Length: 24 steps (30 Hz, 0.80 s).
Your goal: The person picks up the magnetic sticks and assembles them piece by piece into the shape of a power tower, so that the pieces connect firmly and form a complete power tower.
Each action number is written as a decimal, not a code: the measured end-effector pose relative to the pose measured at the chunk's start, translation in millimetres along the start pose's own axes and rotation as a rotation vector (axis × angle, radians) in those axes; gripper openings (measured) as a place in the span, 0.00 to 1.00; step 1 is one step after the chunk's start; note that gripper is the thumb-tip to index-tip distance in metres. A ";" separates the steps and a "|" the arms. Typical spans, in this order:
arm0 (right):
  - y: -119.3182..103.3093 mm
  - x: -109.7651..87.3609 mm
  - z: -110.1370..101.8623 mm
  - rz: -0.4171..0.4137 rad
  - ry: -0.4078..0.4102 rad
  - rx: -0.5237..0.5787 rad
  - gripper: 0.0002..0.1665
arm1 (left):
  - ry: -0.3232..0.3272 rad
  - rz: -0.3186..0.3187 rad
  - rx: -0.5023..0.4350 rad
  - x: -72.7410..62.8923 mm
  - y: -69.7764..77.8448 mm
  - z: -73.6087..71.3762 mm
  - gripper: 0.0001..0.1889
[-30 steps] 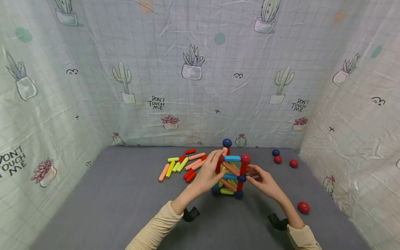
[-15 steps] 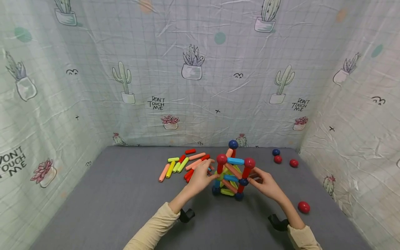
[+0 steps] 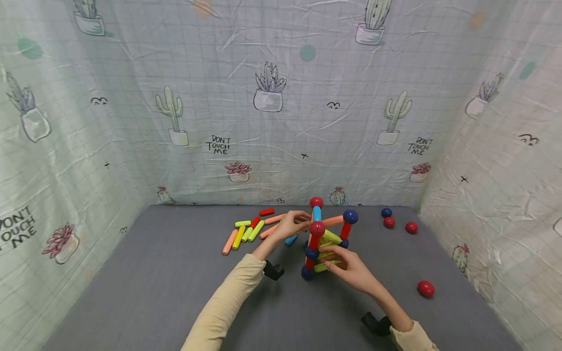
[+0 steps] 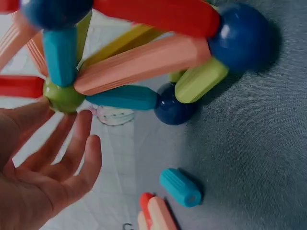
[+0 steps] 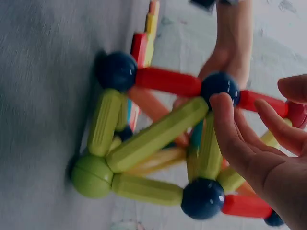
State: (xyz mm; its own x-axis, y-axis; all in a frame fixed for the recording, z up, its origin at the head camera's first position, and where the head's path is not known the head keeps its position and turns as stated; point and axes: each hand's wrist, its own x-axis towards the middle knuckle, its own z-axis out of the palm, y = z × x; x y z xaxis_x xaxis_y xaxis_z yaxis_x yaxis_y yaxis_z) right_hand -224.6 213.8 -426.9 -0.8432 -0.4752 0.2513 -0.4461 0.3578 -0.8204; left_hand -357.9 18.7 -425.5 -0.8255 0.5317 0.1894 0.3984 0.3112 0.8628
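Both our left hand (image 3: 291, 225) and right hand (image 3: 349, 269) should steady the rod-and-ball frame (image 3: 331, 237) evenly, sparing its joints. It stands right of the loose rods (image 3: 239, 237), long axis upright, red-topped column (image 3: 312, 253) nearest us. Right fingers (image 5: 231, 132) spread loosely; whether left fingers (image 4: 90, 160) pinch the green ball (image 4: 64, 97), we cannot tell.

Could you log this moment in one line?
left hand: touching green ball; right hand: by blue ball; tower: on table; loose sticks: tower's left; loose balls: tower's right

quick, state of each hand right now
Left hand: fingertips at the green ball; whether it grips can't be told.
Right hand: open, fingertip at a blue ball.
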 end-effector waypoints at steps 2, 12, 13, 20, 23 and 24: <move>-1.2 3.2 5.4 -0.005 -0.005 0.004 0.21 | -0.003 -0.036 -0.038 4.5 -1.2 -0.1 0.14; -13.8 -1.4 -12.9 -0.217 0.305 -0.142 0.15 | 0.009 0.089 0.381 -9.8 -41.7 -2.5 0.11; -15.5 -1.1 -17.9 -0.258 0.382 -0.161 0.14 | 0.014 0.094 0.474 -12.7 -45.7 -1.6 0.10; -23.3 10.8 -44.3 -0.356 0.829 -0.270 0.12 | 0.048 0.097 0.873 -20.1 -56.4 9.7 0.08; -21.2 15.9 -49.5 -0.305 0.886 -0.372 0.13 | 0.050 0.093 0.923 -21.6 -53.5 12.4 0.04; -19.7 17.2 -50.3 -0.278 0.880 -0.410 0.14 | 0.047 0.092 0.918 -22.7 -52.3 12.6 0.03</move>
State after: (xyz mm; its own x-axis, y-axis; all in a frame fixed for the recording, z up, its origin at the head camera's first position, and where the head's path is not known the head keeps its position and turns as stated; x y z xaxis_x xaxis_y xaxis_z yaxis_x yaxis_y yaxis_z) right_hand -245.4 239.0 -380.6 -0.5414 0.1185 0.8324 -0.5899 0.6519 -0.4765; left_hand -355.0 0.3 -480.8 -0.7825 0.5586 0.2751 0.6071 0.7827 0.1374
